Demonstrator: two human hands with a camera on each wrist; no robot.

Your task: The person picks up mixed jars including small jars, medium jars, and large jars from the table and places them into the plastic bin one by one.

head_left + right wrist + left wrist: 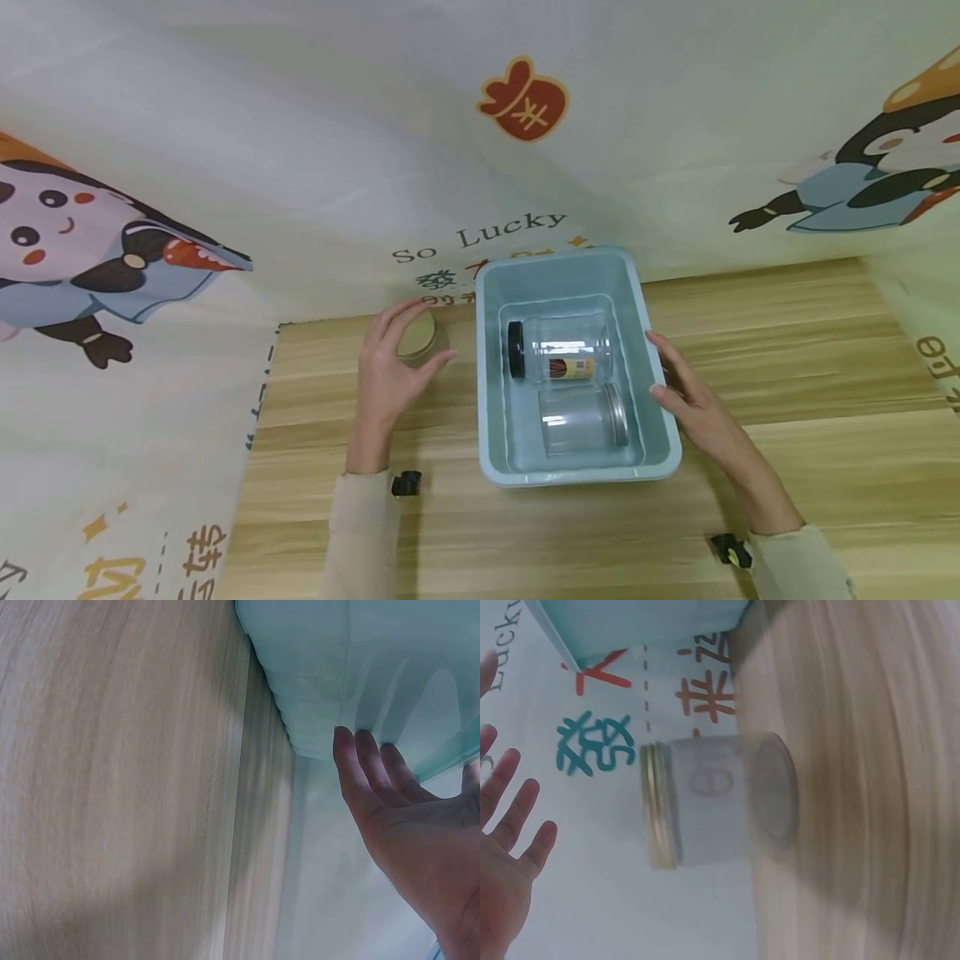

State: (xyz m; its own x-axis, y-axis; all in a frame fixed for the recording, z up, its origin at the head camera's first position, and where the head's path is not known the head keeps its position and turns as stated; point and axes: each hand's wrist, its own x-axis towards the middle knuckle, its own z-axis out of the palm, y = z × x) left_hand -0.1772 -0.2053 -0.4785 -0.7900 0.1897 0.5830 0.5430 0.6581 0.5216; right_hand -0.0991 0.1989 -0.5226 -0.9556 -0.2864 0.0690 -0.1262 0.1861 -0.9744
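Note:
My left hand (386,375) is beside a clear jar with a gold lid (417,337), thumb and fingers spread around its lid. In the left wrist view a gap shows between the fingers and that upright jar (712,799). My right hand (693,408) holds the right side of a light blue plastic basin (491,454), thumb at the rim and fingers against the outer wall. Inside the basin lie two clear jars on their sides: a black-lidded jar (543,342) with a label, and a silver-lidded jar (573,421) nearer me.
The wooden tabletop (540,542) bears the basin and the gold-lidded jar. Behind it rises a white printed cloth (360,167), close to the basin's far end. A black strap piece (406,483) sits at the left wrist, another (731,551) at the right.

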